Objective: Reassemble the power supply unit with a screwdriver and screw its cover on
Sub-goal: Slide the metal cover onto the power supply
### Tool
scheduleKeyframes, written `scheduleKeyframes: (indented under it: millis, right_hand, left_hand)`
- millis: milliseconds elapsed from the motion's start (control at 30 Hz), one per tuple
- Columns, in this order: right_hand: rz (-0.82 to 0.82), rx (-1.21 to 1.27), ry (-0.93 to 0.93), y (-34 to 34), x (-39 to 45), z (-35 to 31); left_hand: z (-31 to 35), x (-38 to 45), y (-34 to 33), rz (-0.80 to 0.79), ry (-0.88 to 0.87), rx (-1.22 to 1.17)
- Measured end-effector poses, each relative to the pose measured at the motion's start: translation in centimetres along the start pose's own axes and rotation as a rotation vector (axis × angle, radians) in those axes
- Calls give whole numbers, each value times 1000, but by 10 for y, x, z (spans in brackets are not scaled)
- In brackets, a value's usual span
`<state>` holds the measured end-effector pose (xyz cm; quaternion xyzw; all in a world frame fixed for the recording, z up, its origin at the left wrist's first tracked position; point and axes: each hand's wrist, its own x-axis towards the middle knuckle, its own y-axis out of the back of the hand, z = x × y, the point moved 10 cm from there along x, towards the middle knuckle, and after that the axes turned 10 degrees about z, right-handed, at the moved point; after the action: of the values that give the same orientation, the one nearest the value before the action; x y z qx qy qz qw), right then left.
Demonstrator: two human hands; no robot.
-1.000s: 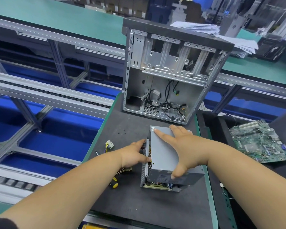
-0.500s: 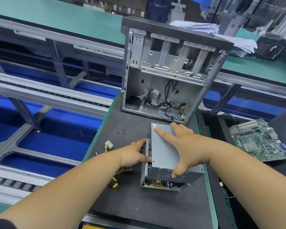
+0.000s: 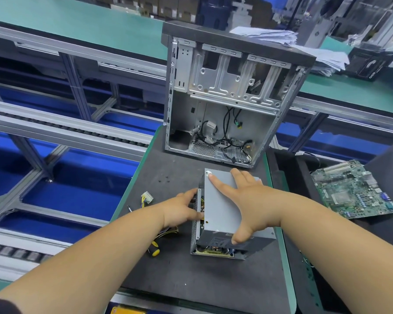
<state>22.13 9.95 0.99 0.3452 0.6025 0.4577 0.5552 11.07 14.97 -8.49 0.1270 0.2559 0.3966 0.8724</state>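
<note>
The power supply sits near the middle of the worktop, with the open computer case standing behind it at the far edge. Left of the supply lie a screwdriver, a wire plug and, farther back, small screws. A circuit board lies off the right edge.

The left hand touches the supply's left side; the right hand lies flat on its cover.

Dark mat carries power supply, case, screwdriver (yellow-handled), screws.
</note>
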Motion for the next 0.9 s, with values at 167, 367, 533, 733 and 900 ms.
scheduleKeyframes:
  millis: [167, 367, 533, 733, 900]
  right_hand:
    - [-24, -34, -12, -4, 3, -2]
    - [-70, -42, -27, -6, 4, -1]
    - [-87, -63, -8, -14, 11, -9]
    - [17, 74, 28, -12, 13, -5]
    - [488, 638, -156, 10, -3, 51]
  left_hand:
    - [4, -4, 2, 10, -31, -72]
    - [-8, -6, 9, 101, 38, -91]
    - [-5, -8, 50, 591, 50, 60]
    - [7, -10, 20, 321, 136, -376]
    - [12, -16, -1, 231, 152, -673]
